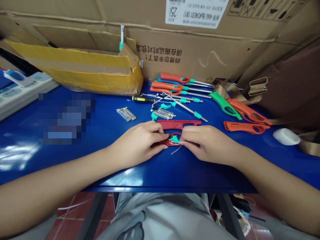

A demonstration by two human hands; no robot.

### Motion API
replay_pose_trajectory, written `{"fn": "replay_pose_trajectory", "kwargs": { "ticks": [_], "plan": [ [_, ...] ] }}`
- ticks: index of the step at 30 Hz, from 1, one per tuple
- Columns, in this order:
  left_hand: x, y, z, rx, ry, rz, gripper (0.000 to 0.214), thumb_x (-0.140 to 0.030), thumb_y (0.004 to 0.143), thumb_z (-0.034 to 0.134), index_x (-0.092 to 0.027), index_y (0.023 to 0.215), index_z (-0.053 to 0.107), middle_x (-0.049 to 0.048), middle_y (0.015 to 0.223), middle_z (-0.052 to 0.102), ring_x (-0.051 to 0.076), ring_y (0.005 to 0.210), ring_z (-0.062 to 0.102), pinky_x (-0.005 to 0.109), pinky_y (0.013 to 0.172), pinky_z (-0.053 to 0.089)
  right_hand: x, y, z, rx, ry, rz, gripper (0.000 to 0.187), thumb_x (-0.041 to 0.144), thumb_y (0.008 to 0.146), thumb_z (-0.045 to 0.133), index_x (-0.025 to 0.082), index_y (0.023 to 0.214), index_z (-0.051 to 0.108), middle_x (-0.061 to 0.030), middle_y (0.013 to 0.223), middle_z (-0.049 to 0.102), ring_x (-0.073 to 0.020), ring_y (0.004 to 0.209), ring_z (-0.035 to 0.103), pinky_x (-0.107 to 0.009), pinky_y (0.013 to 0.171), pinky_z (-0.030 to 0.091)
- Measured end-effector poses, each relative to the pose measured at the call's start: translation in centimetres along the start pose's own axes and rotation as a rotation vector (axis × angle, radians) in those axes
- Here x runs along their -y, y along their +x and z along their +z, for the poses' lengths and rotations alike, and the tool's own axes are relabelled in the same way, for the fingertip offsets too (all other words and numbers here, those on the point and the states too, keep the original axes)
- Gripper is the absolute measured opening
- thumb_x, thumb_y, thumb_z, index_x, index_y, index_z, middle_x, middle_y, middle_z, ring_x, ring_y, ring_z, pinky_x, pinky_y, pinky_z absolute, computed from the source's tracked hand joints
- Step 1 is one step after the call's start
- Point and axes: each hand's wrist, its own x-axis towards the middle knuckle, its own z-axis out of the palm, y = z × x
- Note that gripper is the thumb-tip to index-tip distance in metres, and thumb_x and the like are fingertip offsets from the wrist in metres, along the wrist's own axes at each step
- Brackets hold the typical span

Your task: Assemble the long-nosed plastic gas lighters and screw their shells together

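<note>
Working at a blue table (160, 176) across mid-frame, holding left hand (143, 138) and right hand (206, 143) close together at centre, probably for fine control. Facing an upper red shell (172, 125) just above, perhaps for ready reach. Pinching a lower red shell (166, 142) between left thumb and fingers, likely steadying it; pinching the turquoise trigger (174, 139) between right thumb and fingertips.
</note>
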Motion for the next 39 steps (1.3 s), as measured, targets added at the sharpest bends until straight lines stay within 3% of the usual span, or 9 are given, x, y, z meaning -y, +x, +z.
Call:
{"fn": "replay_pose_trajectory", "kwargs": {
  "ticks": [11,18,24,31,35,39],
  "plan": [
    [0.5,0.3,-0.7,0.027,0.067,0.062,0.024,-0.033,0.098,0.062,-0.022,0.116,0.073,0.0044,0.107,0.071,0.02,0.096,0.063,0.034,0.084,0.049,-0.3,0.0,0.5,-0.08,0.039,0.087,0.014,0.022,0.098,0.059,0.018,0.087,0.065,-0.0017,0.085,0.067,-0.0134,0.072,0.058,-0.026,0.066,0.04],
    [0.5,0.3,-1.0,0.036,0.118,0.066,0.026,-0.034,0.099,0.06,-0.022,0.118,0.073,0.0061,0.106,0.072,0.02,0.095,0.063,0.034,0.082,0.05,-0.2,-0.1,0.5,-0.124,-0.027,0.074,0.011,0.026,0.1,0.056,0.019,0.095,0.063,-0.0033,0.094,0.065,-0.0152,0.081,0.061,-0.026,0.068,0.042],
    [0.7,0.2,-1.0,0.032,0.12,0.08,0.024,-0.032,0.099,0.06,-0.022,0.117,0.073,0.0061,0.109,0.072,0.021,0.098,0.064,0.034,0.085,0.051,0.1,-0.2,0.6,-0.009,-0.153,-0.055,0.016,0.032,0.102,0.053,0.022,0.108,0.064,-0.0046,0.113,0.065,-0.0152,0.083,0.063,-0.027,0.064,0.043],
    [0.7,0.3,-1.3,0.004,0.07,0.061,0.025,-0.035,0.098,0.064,-0.02,0.116,0.073,0.0061,0.108,0.074,0.021,0.097,0.064,0.034,0.085,0.052,0.0,-0.1,0.8,-0.011,-0.207,-0.047,0.023,0.03,0.106,0.044,0.019,0.102,0.064,-0.0051,0.106,0.065,-0.015,0.079,0.062,-0.028,0.063,0.041],
    [1.6,0.5,-2.4,-0.118,0.105,0.014,0.022,-0.032,0.099,0.059,-0.018,0.111,0.072,0.0072,0.104,0.072,0.021,0.095,0.064,0.035,0.086,0.053,-0.1,-0.1,0.9,-0.016,-0.216,-0.038,0.023,0.029,0.106,0.043,0.02,0.102,0.064,-0.0048,0.103,0.065,-0.0148,0.077,0.061,-0.028,0.063,0.041],
    [2.6,0.5,-3.4,-0.175,0.245,-0.171,0.015,-0.019,0.091,0.06,-0.016,0.103,0.068,0.0087,0.107,0.068,0.026,0.103,0.062,0.041,0.091,0.053,-0.1,0.0,1.0,-0.027,-0.206,-0.043,0.021,0.027,0.106,0.044,0.021,0.104,0.064,-0.0042,0.104,0.065,-0.0151,0.078,0.062,-0.028,0.065,0.042]
  ]
}}
